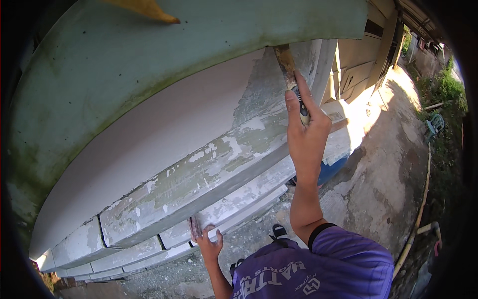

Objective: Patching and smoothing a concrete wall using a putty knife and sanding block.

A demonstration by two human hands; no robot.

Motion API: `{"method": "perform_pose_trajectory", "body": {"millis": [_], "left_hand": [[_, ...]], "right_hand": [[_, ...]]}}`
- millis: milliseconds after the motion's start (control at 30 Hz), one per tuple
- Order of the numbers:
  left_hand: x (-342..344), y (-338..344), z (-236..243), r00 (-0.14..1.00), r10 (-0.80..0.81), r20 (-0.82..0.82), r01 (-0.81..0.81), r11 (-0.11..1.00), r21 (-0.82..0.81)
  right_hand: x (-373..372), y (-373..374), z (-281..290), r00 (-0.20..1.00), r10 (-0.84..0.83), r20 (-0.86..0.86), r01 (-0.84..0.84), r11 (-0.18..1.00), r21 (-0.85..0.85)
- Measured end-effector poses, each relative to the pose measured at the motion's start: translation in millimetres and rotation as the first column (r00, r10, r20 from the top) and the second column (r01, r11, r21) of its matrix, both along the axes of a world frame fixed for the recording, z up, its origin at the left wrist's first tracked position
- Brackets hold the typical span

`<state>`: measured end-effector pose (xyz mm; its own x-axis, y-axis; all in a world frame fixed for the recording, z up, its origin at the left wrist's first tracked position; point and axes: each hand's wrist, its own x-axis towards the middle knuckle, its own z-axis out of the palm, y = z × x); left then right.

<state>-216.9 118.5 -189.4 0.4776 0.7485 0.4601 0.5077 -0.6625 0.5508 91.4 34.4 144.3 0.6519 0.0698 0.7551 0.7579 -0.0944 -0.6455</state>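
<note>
My right hand [306, 119] grips a putty knife [287, 65], its worn, stained blade pointing up against the bare grey wall patch [259, 92] just beneath the green overhang. The thumb and forefinger lie along the two sides of its dark-and-pale handle. Lower down, my left hand [209, 244] touches the front of a pale stepped ledge [234, 207], thumb and fingers apart. A narrow dark, pinkish streak shows at its fingertips; whether this is stained fingers or an object I cannot make out. Smooth white coating [164, 119] covers the wall to the left of the grey patch.
A mildewed green overhang [149, 55] juts out above, with a yellow leaf [144, 9] on it. Blotchy flaking paint marks the upper ledge [199, 164]. Beyond my right arm are a blue container [332, 170], concrete ground [378, 194], a pipe [423, 199] and a green chair [434, 125].
</note>
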Motion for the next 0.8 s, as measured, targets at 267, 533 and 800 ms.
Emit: {"method": "perform_pose_trajectory", "body": {"millis": [267, 533, 800], "left_hand": [[0, -2, 5, 1.0, -0.004, 0.001, 0.004, 1.0, 0.019], [1, -4, 0, 0.999, 0.036, -0.008, -0.036, 0.999, 0.02], [5, -3, 2, 1.0, 0.029, 0.011, -0.029, 0.999, 0.036]], "right_hand": [[-17, -12, -5, 0.984, 0.055, -0.17, -0.078, 0.988, -0.134], [-12, 13, 12, 0.989, -0.007, -0.144, 0.003, 1.0, -0.024], [-7, 16, 19, 0.995, 0.001, -0.102, 0.002, 1.0, 0.023]]}}
